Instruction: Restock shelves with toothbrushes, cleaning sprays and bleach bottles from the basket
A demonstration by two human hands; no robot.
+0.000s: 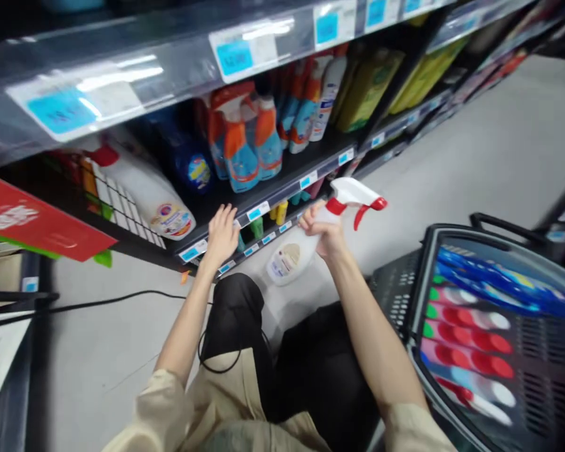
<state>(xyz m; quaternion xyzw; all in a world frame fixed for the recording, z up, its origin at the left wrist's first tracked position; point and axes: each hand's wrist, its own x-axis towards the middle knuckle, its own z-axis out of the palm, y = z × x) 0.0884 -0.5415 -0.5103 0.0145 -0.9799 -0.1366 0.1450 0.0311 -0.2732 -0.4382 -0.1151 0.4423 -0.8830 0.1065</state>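
My right hand [327,232] is wrapped round the neck of a white spray bottle [287,257], which is tilted, its red and white trigger head pointing right. It is held in front of the shelf, above the floor. My left hand [223,235] rests on the front edge of a shelf [292,188], fingers laid over the edge beside the price labels. A similar white bottle with a red part [160,201] stands on that shelf left of my left hand. Behind the hand are a dark blue bottle [195,166] and several orange and blue spray bottles [242,160].
A dark shopping basket [417,289] stands at my right, holding several bottles with red, white and green parts and blue packages. Yellow containers [370,88] line the shelf further right. A red sign [37,216] juts out at left. A black cable [122,298] crosses the left side.
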